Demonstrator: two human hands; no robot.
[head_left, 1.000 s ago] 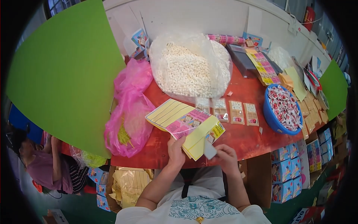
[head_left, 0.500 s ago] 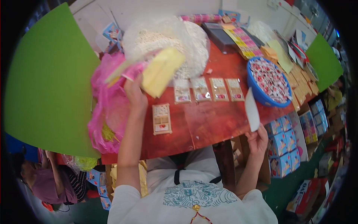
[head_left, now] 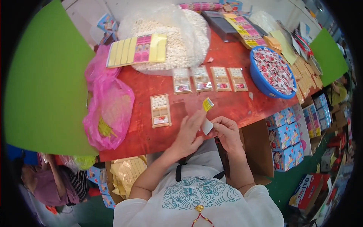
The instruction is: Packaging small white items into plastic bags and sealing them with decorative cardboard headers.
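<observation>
In front of my lap, my right hand pinches a small label strip, pale on one face, with a yellow printed end sticking up. My left hand lies against the strip's other side, its fingers stretched out. Left of the hands on the red table lies a small wooden compartment tray holding white pieces at its far end and a red-and-white packet at its near end. Several similar trays in clear wrap stand in a row beyond my hands.
Sheets of yellow and pink labels rest by a bagged heap of white pieces. A pink plastic bag sits left, a blue basin of small packets right. Boxes are stacked beside the table; another person is at lower left.
My left hand has let go of the label sheets at the far left and come back toward my lap. My right hand has moved left with the strip, bringing both hands together.
</observation>
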